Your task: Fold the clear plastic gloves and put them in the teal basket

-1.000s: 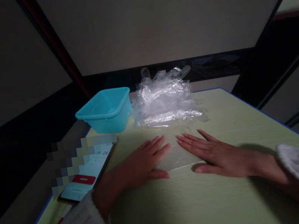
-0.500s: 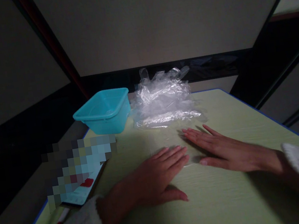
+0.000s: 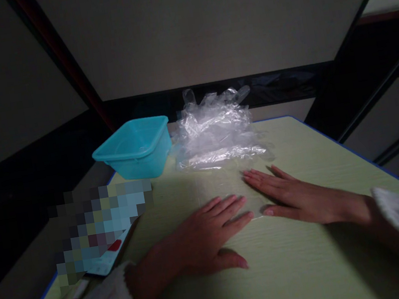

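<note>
A thin, clear plastic piece, probably a disposable glove (image 3: 222, 184), lies flat on the pale table (image 3: 302, 269); its outline is faint. My left hand (image 3: 211, 236) rests palm down over its near left part, fingers stretched out and thumb apart. On the right side of the plastic, my right hand (image 3: 286, 196) lies flat too, its fingers extended toward the upper left. Neither hand grips anything. Beyond them sits a crumpled pile of clear disposable plastic gloves (image 3: 219, 131), with finger shapes sticking up at the top.
A turquoise plastic basin (image 3: 139, 164) stands at the back left. Nearer, along the left edge, lies a partly pixelated flat item (image 3: 106, 263) and a white and red pen-like object (image 3: 78, 296). A grey panel (image 3: 203, 27) rises behind the table.
The view has shifted slightly. My left hand's fingers are spread a little wider, and both hands remain flat on the plastic. The pile and basin have stayed in place.
</note>
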`<move>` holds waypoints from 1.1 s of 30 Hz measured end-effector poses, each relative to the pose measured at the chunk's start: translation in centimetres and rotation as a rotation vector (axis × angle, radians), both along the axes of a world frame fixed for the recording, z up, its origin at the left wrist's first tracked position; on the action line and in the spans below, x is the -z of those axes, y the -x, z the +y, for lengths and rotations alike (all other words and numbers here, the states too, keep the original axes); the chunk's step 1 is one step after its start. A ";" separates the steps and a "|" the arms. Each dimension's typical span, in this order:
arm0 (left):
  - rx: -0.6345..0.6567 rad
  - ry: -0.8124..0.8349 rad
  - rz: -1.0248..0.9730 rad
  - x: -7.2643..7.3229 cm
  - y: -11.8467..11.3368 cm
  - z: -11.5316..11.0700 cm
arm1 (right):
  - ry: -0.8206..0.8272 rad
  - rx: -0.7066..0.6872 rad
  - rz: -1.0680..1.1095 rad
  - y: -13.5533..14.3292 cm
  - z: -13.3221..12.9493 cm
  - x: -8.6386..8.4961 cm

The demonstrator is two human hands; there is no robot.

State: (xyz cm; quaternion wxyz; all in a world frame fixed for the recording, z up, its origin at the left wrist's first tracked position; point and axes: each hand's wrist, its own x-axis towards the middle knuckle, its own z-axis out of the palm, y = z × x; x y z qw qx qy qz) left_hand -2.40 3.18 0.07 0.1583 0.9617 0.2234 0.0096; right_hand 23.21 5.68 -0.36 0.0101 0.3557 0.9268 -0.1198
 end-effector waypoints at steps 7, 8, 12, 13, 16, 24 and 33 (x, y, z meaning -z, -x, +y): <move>0.002 0.000 -0.021 0.2 0.1 0.1 | 0.033 -0.001 0.007 -0.7 0.1 -0.5; 0.004 -0.001 -0.012 0.1 0.1 0.1 | 0.040 0.000 0.013 -0.9 0.1 -0.6; 0.015 -0.014 -0.023 0.1 0.1 0.1 | 0.035 0.008 0.056 -1.1 0.3 -0.9; 0.017 -0.018 -0.041 0.1 0.1 0.1 | 0.025 0.016 0.066 -1.1 0.4 -0.9; 0.016 -0.032 -0.089 0.1 0.1 0.2 | -0.039 0.032 0.101 -1.0 0.6 -1.0; 0.032 -0.006 -0.074 0.5 0.1 0.3 | -0.147 0.039 0.076 -1.1 0.9 -0.5; 0.075 0.020 -0.114 0.4 -0.1 -0.7 | -0.161 0.054 0.076 -1.1 0.9 -0.7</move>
